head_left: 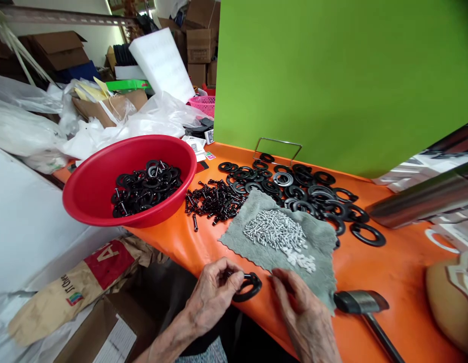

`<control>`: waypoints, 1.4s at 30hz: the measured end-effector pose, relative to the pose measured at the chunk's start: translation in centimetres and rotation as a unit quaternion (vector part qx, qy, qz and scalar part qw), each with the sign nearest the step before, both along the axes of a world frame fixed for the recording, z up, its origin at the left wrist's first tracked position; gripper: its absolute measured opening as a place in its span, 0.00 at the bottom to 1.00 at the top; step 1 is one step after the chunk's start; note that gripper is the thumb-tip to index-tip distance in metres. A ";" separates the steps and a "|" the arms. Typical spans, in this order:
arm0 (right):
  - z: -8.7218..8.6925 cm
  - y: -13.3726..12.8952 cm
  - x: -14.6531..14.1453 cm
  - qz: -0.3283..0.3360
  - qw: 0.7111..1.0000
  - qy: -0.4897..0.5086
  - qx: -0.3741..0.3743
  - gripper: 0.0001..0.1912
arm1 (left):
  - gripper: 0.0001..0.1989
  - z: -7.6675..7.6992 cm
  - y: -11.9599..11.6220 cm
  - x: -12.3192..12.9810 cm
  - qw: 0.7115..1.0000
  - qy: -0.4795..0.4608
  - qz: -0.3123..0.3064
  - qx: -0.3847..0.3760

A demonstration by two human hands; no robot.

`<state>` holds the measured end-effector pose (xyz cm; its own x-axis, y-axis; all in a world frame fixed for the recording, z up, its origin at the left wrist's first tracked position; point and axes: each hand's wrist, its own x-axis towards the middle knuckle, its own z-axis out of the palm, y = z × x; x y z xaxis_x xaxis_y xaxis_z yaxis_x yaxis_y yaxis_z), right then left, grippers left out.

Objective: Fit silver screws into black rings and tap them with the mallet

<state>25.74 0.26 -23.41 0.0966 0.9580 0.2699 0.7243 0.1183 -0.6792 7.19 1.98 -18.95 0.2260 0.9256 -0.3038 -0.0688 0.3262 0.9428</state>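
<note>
Black ring (252, 296), just one, sits pinched between the left hand's (213, 292) thumb and fingers at the orange table's (175, 247) near edge. Beside it the right hand (304, 312) curls narrow; I cannot tell whether it holds anything. Outward: one grey cloth (323, 239) under countless silvery pins (274, 229), one hammer (366, 302), one red basin (92, 189).

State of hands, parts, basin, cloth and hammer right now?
Left hand: pinching a black ring
Right hand: half-curled, contents unclear
Red basin: open, partly filled
Black bolts: heaped loose
Loose rings: piled, overlapping
Gray cloth: spread out
Silver pins: piled on cloth
Hammer: lying unheld
</note>
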 end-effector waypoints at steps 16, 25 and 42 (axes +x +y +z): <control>2.6 1.2 -1.1 0.044 0.994 0.089 -0.045 0.21 | 0.24 1.0 0.2 1.3 0.980 -0.111 0.139 -0.091; 1.9 -1.2 -3.5 0.100 0.931 0.308 -0.167 0.27 | 0.23 0.6 -1.1 1.0 0.987 -0.102 0.105 -0.068; 2.1 -4.7 -3.9 0.096 0.953 0.244 -0.155 0.22 | 0.14 -0.2 -4.9 -0.6 0.999 0.014 0.051 0.011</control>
